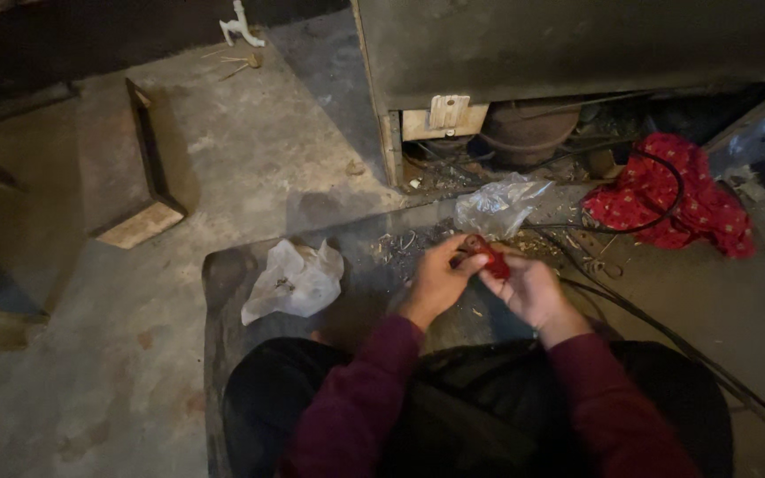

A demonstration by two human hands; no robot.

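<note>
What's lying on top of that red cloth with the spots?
A black cable loops across the red cloth and runs off toward the person. Whatever is beneath the cloth is covered, so it cannot be seen.

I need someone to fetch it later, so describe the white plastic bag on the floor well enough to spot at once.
Start at the dark mat the person sits on. The white plastic bag lies crumpled on it, beside the left hand. Unlike the clear plastic bag farther up near the red cloth, it is opaque white.
</note>
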